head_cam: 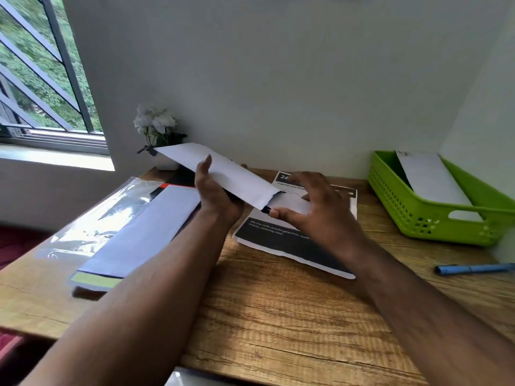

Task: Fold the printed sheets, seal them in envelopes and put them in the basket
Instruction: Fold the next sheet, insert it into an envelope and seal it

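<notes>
Both forearms reached over the desk (278, 316) as the left hand (216, 195) gripped an envelope (220, 174) above it, long axis slanting down toward the right hand (312, 210). That hand's fingers pinched a folded sheet (289, 204) at the envelope's mouth; the basket (434, 218) sat right of the envelope.

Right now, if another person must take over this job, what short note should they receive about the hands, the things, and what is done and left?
Left hand holds the white envelope in the air, open end toward the right.
Right hand pinches a folded sheet, partly inside the envelope mouth.
Done: one envelope already lies in the green basket.
Left: push the sheet fully in, seal, put it in the basket.
More printed sheets wait on the desk; spare envelopes lie to the left.
</notes>
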A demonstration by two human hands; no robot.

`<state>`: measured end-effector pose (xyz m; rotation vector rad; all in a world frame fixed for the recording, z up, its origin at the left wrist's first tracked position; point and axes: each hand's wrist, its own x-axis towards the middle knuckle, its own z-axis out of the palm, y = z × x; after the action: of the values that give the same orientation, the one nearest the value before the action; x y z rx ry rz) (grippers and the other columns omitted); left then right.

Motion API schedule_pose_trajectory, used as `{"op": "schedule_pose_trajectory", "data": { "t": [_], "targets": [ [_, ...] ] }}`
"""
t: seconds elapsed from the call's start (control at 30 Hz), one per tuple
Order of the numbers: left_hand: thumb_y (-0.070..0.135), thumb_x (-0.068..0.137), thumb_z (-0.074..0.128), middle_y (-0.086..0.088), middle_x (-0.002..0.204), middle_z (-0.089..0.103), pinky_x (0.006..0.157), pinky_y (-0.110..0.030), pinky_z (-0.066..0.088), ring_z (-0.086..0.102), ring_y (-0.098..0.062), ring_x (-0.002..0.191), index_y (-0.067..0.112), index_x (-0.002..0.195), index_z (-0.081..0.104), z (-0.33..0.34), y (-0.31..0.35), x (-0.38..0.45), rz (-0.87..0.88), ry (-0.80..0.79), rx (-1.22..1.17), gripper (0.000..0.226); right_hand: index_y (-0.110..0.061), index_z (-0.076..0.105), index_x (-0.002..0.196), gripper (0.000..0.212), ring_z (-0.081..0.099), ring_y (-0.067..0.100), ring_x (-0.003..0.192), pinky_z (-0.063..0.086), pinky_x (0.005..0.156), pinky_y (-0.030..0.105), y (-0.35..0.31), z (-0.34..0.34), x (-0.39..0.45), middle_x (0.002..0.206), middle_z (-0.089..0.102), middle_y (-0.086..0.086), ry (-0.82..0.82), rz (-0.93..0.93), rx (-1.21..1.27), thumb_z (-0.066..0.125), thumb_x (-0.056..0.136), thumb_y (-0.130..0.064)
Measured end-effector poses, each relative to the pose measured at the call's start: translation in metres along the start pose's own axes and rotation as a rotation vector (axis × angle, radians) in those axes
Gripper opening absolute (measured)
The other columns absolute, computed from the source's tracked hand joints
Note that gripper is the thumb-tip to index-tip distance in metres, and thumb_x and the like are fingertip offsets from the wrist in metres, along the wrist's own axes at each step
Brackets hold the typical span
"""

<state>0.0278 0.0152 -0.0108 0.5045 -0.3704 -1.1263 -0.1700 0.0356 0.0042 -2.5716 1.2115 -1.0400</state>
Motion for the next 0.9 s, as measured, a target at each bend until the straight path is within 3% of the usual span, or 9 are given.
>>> {"op": "schedule_pose_trajectory", "data": {
  "t": [0.1, 0.2, 0.3, 0.37, 0.43, 0.6, 0.7, 0.8, 0.9],
  "targets": [
    [0.049, 0.08, 0.055, -0.014, 0.086, 0.06, 0.087, -0.044, 0.049, 0.06, -0.032, 0.083, 0.007, 0.113, 0.052, 0.001, -0.001, -0.001, -0.049, 0.036, -0.033, 0.054, -0.026, 0.049, 0.129, 0.05, 0.052, 0.011, 0.119, 0.045, 0.1, 0.041, -0.011, -0.006, 0.006, 0.134, 0.052, -0.004, 0.074, -0.031, 0.257, 0.055, 0.087, -0.051],
    [0.048, 0.084, 0.051, -0.014, 0.084, 0.063, 0.082, -0.043, 0.053, 0.062, -0.033, 0.081, 0.009, 0.106, 0.056, -0.001, 0.008, 0.0, -0.042, 0.078, -0.064, 0.045, -0.028, 0.061, 0.113, 0.026, 0.056, 0.005, 0.115, 0.046, 0.098, 0.025, 0.005, -0.037, 0.005, 0.123, 0.062, -0.006, 0.183, -0.058, 0.42, 0.064, 0.088, -0.031],
    [0.045, 0.086, 0.05, -0.014, 0.085, 0.064, 0.085, -0.045, 0.053, 0.063, -0.033, 0.081, 0.009, 0.105, 0.057, -0.002, 0.017, 0.001, -0.015, 0.103, -0.089, 0.041, -0.031, 0.068, 0.098, 0.025, 0.056, 0.008, 0.118, 0.045, 0.101, 0.043, 0.031, -0.061, -0.002, 0.12, 0.064, -0.014, -0.143, -0.034, 0.473, 0.073, 0.08, -0.015],
    [0.043, 0.088, 0.049, -0.014, 0.084, 0.064, 0.083, -0.043, 0.053, 0.064, -0.033, 0.079, 0.009, 0.103, 0.058, -0.002, 0.02, 0.0, -0.006, 0.104, -0.096, 0.038, -0.033, 0.069, 0.096, 0.031, 0.051, 0.004, 0.123, 0.043, 0.102, 0.045, 0.04, -0.063, -0.003, 0.124, 0.061, -0.018, -0.296, -0.032, 0.467, 0.075, 0.077, -0.009],
    [0.042, 0.089, 0.049, -0.014, 0.085, 0.064, 0.086, -0.044, 0.053, 0.064, -0.033, 0.08, 0.009, 0.103, 0.058, -0.003, 0.02, 0.001, -0.007, 0.103, -0.101, 0.037, -0.037, 0.068, 0.096, 0.034, 0.047, 0.001, 0.125, 0.044, 0.101, 0.041, 0.042, -0.057, -0.002, 0.125, 0.059, -0.022, -0.322, -0.023, 0.414, 0.077, 0.075, -0.011],
    [0.044, 0.087, 0.049, -0.015, 0.091, 0.066, 0.088, -0.046, 0.052, 0.065, -0.034, 0.084, 0.009, 0.109, 0.059, -0.001, 0.017, -0.002, -0.067, 0.075, -0.058, 0.043, -0.02, 0.071, 0.077, 0.017, 0.061, 0.005, 0.097, 0.044, 0.087, 0.027, 0.031, -0.032, -0.004, 0.096, 0.068, -0.01, -0.062, -0.087, 0.374, 0.083, 0.066, -0.021],
    [0.043, 0.089, 0.049, -0.016, 0.08, 0.065, 0.083, -0.042, 0.052, 0.063, -0.033, 0.076, 0.005, 0.101, 0.058, 0.008, 0.011, -0.01, -0.129, 0.044, -0.01, 0.041, -0.018, 0.067, 0.082, 0.025, 0.058, 0.011, 0.095, 0.042, 0.085, 0.018, 0.024, -0.023, -0.006, 0.094, 0.063, -0.005, 0.085, -0.101, 0.365, 0.083, 0.065, -0.028],
    [0.042, 0.087, 0.053, -0.017, 0.087, 0.065, 0.085, -0.042, 0.051, 0.063, -0.033, 0.08, 0.003, 0.114, 0.056, 0.019, -0.001, -0.016, -0.211, -0.033, 0.096, 0.047, -0.024, 0.06, 0.099, 0.04, 0.055, 0.017, 0.099, 0.046, 0.088, 0.035, 0.021, -0.014, -0.006, 0.102, 0.054, -0.008, 0.189, -0.179, 0.294, 0.083, 0.067, -0.031],
    [0.049, 0.09, 0.049, -0.018, 0.105, 0.064, 0.086, -0.044, 0.051, 0.063, -0.034, 0.092, 0.007, 0.125, 0.055, 0.03, -0.018, -0.025, -0.325, -0.153, 0.191, 0.055, -0.026, 0.055, 0.11, 0.053, 0.054, 0.021, 0.105, 0.045, 0.087, 0.05, 0.022, -0.01, -0.007, 0.109, 0.051, -0.007, 0.275, -0.268, 0.123, 0.077, 0.064, -0.011]
  ]
}}
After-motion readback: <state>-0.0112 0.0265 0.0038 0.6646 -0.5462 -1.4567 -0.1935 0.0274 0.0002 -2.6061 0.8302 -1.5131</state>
